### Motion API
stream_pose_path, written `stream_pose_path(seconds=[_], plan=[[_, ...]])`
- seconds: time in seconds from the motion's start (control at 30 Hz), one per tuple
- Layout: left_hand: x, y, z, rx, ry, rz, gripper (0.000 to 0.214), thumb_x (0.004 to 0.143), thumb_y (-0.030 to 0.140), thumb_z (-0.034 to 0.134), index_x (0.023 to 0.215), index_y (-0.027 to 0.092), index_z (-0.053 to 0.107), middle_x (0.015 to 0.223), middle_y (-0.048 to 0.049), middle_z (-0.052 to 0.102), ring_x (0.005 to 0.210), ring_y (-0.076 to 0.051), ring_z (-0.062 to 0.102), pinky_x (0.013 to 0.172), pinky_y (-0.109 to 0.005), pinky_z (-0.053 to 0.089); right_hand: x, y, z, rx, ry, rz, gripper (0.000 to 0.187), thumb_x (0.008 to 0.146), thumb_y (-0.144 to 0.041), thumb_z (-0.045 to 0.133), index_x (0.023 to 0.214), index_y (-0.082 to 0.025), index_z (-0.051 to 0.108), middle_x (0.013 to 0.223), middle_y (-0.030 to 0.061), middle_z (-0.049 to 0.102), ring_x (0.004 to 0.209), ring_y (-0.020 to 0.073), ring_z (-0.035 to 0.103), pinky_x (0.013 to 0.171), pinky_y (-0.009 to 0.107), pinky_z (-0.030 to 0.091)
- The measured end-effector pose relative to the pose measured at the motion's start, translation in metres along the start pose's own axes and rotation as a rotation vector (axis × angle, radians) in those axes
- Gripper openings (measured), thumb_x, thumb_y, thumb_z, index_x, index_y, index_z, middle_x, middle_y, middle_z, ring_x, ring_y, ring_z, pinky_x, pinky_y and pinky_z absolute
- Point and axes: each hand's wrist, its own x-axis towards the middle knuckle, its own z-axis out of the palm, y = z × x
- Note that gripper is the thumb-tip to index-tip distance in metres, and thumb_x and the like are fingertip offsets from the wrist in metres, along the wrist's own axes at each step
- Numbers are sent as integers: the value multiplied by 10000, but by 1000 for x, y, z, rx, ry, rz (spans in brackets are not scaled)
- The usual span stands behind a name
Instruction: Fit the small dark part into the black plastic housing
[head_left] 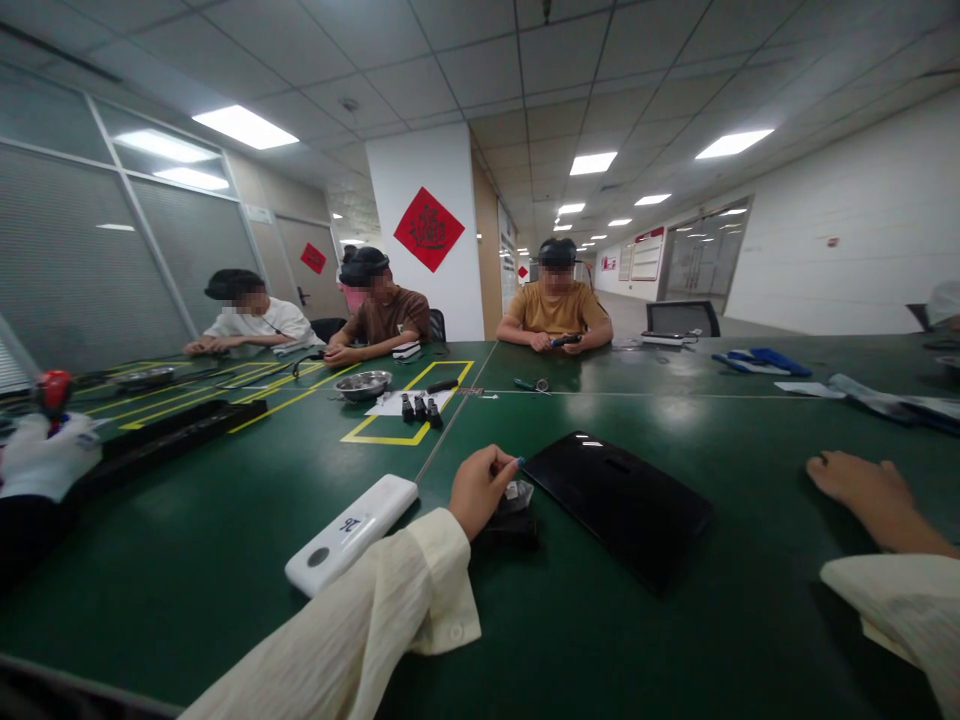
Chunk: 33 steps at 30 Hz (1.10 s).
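Observation:
My left hand (481, 490) is raised slightly over the middle of the table, thumb and forefinger pinched on a small blue thing (520, 462) too tiny to name. Just below it lie a small clear plastic bag (517, 495) and a dark flat object (514, 530), partly hidden by the hand. Right of that hand is a glossy black panel (619, 505) with a small slot, flat on the table. My right hand (862, 495) rests on the tabletop farther right, apart from the panel, holding nothing visible. A white power bank (352, 535) lies left of my left forearm.
A metal bowl (364, 386) and several black parts (421, 410) sit ahead, by yellow tape. At far left, a co-worker's white-gloved hand (49, 455) holds a red tool (54, 392) beside a long black tray (180, 435). Blue cloth (761, 361) lies back right; several people sit opposite.

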Motion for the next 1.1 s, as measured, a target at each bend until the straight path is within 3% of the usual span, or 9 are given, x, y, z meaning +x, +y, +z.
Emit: stream_pose_path(seconds=[0.1, 0.17, 0.33, 0.43, 0.63, 0.77, 0.87, 0.97, 1.1], plan=[[1, -1, 1, 6, -2, 3, 227, 781, 365, 527, 702, 160, 584, 634, 16, 571, 569, -99, 482, 548, -215, 352, 2, 2, -4, -10, -183, 71, 320, 625, -168, 478, 306, -163, 505, 557, 194, 609, 434, 214, 544, 545, 369, 365], [1, -1, 1, 9, -7, 10, 222, 775, 358, 537, 697, 157, 590, 634, 13, 574, 577, -101, 485, 552, -214, 352, 1, 2, -6, -37, -205, 68, 326, 655, -172, 460, 334, -169, 514, 586, 213, 620, 481, 241, 573, 566, 387, 380], [2, 0, 0, 32, -33, 32, 244, 783, 374, 530, 693, 161, 604, 656, 2, 592, 614, -114, 502, 578, -219, 355, -17, -12, -13, 8, 74, -154, 305, 728, -141, 381, 709, -98, 682, 895, 253, 655, 797, 304, 635, 733, 434, 425], [2, 0, 0, 47, -40, 26, 251, 785, 384, 524, 700, 165, 613, 663, -1, 599, 618, -117, 505, 579, -218, 353, -32, -43, -22, 166, 229, -328, 365, 782, -141, 343, 922, -90, 676, 1045, 205, 632, 944, 276, 611, 858, 410, 423], [2, 2, -2, 33, -49, 28, 265, 800, 384, 490, 735, 169, 630, 667, -5, 609, 612, -119, 507, 578, -213, 353, -94, -149, -63, 534, 292, -803, 355, 826, -158, 356, 1012, -160, 658, 1048, 81, 655, 1008, 230, 589, 912, 428, 446], [2, 2, -2, 22, -43, 30, 271, 801, 389, 483, 747, 170, 633, 671, -7, 615, 615, -123, 516, 579, -214, 360, -165, -215, -105, 693, 162, -1055, 362, 851, -96, 363, 1095, -169, 621, 1079, 73, 644, 1020, 185, 583, 927, 388, 441], [2, 1, -1, 10, -45, 43, 273, 803, 389, 478, 766, 169, 636, 673, -5, 622, 603, -118, 521, 576, -213, 368, -208, -242, -128, 787, -13, -1132, 363, 827, -60, 418, 1067, -218, 640, 994, 36, 679, 1182, 206, 459, 1008, 464, 336], [3, 1, -1, 7, -49, 36, 272, 791, 393, 492, 788, 167, 642, 664, -2, 623, 593, -116, 526, 576, -214, 375, -227, -248, -135, 864, -215, -1094, 394, 792, -41, 469, 1072, -259, 641, 1019, 25, 671, 1213, 202, 424, 1035, 481, 283], [4, 1, -1, 63, -65, 10, 272, 767, 408, 519, 780, 174, 656, 628, 3, 609, 590, -119, 531, 566, -216, 371, -222, -242, -129, 824, -377, -925, 343, 778, -81, 511, 1026, -255, 671, 1203, 87, 566, 1192, 234, 447, 995, 486, 332]])
